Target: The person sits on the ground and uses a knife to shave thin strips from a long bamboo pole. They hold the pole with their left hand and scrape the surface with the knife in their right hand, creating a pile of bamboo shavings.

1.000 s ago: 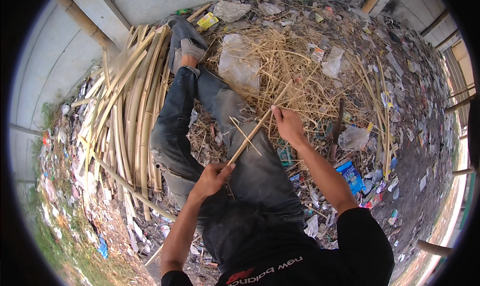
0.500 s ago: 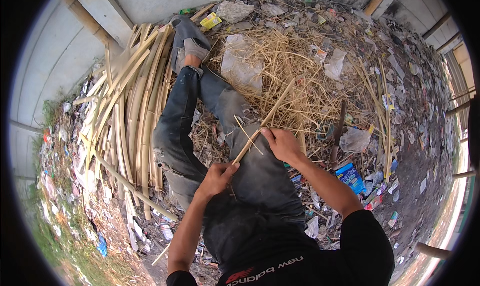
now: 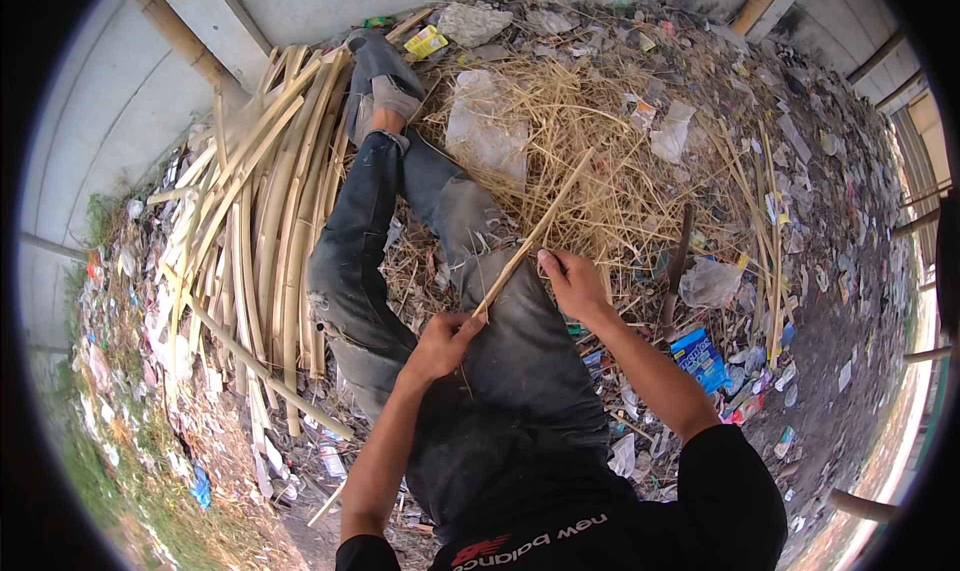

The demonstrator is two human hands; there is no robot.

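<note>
Tan and slim, the stick (image 3: 535, 235) starts in my left grip (image 3: 440, 347), which pinches its near end; its long axis slants away and rightward across the jeans (image 3: 530, 351), far tip against loose straw (image 3: 570, 106). My right grip (image 3: 577, 284) curls just beside it; I can't tell whether it pinches anything. Both forearms (image 3: 385, 451) reach forward and inward. Farther off I see split strips (image 3: 290, 201) at left, a pale plastic sheet (image 3: 485, 126), then the grey wall (image 3: 330, 16).

- I see the left hand (image 3: 440, 348) curled in a pinch.
- The right hand (image 3: 576, 286) is farther out, its thumb (image 3: 549, 262) pointing left.
- The left forearm (image 3: 386, 451) and right forearm (image 3: 645, 366) lean inward.
</note>
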